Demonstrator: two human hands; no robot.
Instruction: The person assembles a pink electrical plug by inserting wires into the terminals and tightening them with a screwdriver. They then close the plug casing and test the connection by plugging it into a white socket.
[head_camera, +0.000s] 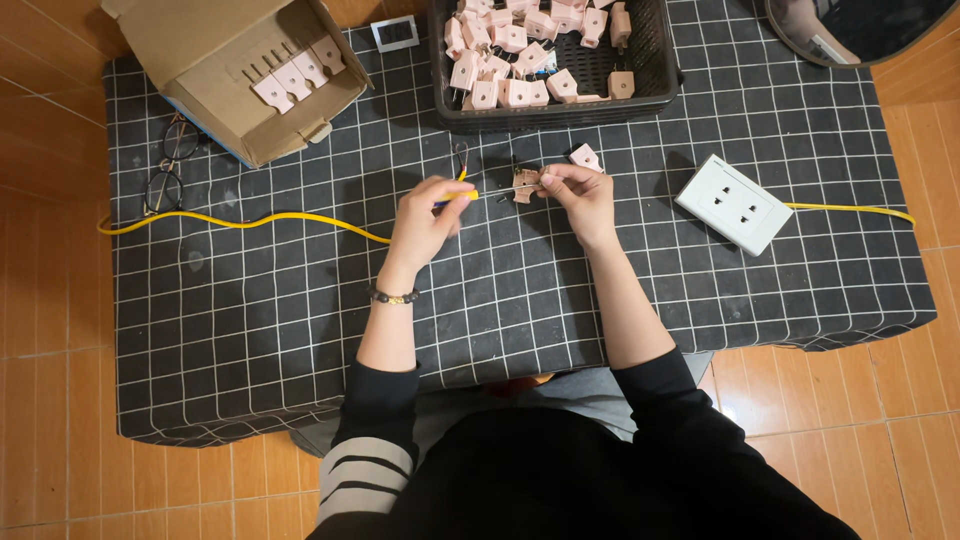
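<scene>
Our left hand (425, 220) is closed around a yellow-handled screwdriver (462, 196), its tip at the small pink plug (526, 183) that our right hand (580, 195) pinches above the counter (300, 320). One plug is in work; many more fill the black basket (655, 75), and a few sit in the cardboard box (215, 60).

Your way forward is blocked by the black basket (655, 85); bare cloth (520, 300) lies open between cardboard box (235, 70) and white socket plate (733, 203).
</scene>
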